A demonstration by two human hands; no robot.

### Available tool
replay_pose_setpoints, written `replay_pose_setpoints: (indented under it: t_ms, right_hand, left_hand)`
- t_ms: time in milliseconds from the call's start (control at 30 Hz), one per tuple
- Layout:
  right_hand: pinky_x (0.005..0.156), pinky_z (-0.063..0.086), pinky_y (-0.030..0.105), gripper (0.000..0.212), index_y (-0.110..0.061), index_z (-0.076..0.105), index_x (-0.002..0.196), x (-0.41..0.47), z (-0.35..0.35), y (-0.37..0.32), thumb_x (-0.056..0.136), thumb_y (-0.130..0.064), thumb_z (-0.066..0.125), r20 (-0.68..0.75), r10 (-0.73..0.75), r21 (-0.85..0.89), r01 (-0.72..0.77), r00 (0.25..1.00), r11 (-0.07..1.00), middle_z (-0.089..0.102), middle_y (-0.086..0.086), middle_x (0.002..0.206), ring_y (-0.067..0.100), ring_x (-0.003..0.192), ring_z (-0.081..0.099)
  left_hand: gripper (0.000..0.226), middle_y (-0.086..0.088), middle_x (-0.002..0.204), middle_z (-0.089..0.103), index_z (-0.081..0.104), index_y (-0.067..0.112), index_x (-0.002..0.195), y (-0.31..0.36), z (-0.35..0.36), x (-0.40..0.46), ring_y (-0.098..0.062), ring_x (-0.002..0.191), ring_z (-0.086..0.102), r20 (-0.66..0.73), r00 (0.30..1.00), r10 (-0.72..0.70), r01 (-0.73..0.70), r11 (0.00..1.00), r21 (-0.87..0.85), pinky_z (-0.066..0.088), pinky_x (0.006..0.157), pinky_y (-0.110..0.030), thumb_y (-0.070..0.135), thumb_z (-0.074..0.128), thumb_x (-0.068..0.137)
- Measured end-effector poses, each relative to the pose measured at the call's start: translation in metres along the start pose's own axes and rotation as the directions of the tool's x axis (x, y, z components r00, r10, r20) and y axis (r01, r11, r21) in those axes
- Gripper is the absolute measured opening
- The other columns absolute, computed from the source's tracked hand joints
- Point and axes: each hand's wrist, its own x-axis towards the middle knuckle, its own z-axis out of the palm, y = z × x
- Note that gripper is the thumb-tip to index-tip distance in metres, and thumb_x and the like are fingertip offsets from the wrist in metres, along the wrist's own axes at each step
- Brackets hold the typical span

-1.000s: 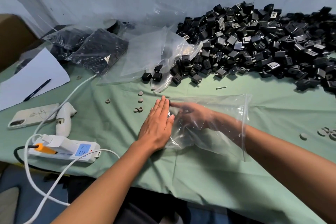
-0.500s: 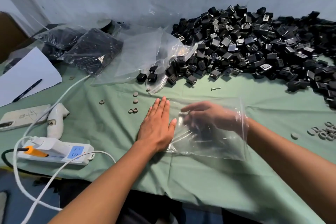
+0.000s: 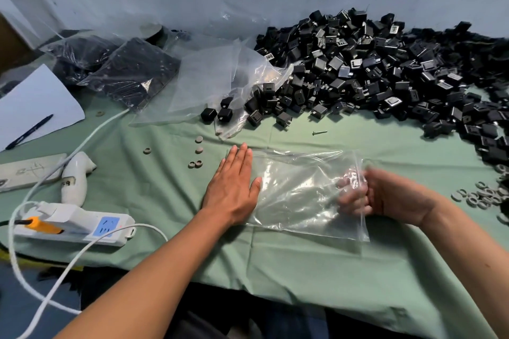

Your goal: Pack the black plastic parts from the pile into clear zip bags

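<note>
Green cloth [image 3: 316, 264] bears zip bag [image 3: 297, 190]: left hand [image 3: 234, 187] flat, right hand [image 3: 385, 198] fingers blurred, grip unclear.

Left hand [image 3: 232, 191] flat, fingers straight; right hand [image 3: 385, 195] curled.

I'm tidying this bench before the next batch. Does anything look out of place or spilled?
Yes. A lone screw lies on the green cloth in front of the black parts pile, unlike everything else there. A few parts have strayed from the pile onto loose bags, and small grey rings lie scattered nearby.
</note>
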Motion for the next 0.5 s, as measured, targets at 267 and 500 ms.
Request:
replay_pose_setpoints:
  t_ms: [267, 500]
  right_hand:
    - [0.060, 0.063, 0.036, 0.015, 0.008, 0.063, 0.089, -0.002, -0.005, -0.010, 0.081, -0.001, 0.071, -0.153, 0.163, -0.299, -0.202, 0.975, 0.933, 0.066, 0.025, 0.079, 0.029, 0.068, 0.071]
    - [0.054, 0.043, 0.025, 0.042, -0.006, 0.069, 0.071, 0.012, 0.009, -0.067, 0.088, -0.044, 0.078, -0.590, -0.337, -0.791, -0.441, 0.734, 0.425, 0.060, 0.000, 0.049, 0.020, 0.051, 0.058]
  left_hand:
    - [0.073, 0.000, 0.166, -0.026, -0.016, 0.017, 0.160, 0.008, -0.003, 0.000, -0.014, 0.153, -0.023, 0.010, 1.000, -0.009, 0.009, 1.000, 0.017, -0.004, 0.128, -0.037, 0.052, 0.016, 0.105]
    - [0.074, -0.003, 0.166, -0.027, -0.019, 0.016, 0.158, 0.010, 0.000, 0.002, -0.018, 0.153, -0.023, 0.022, 1.000, -0.019, 0.018, 0.998, 0.064, -0.002, 0.129, -0.039, 0.053, 0.015, 0.104]
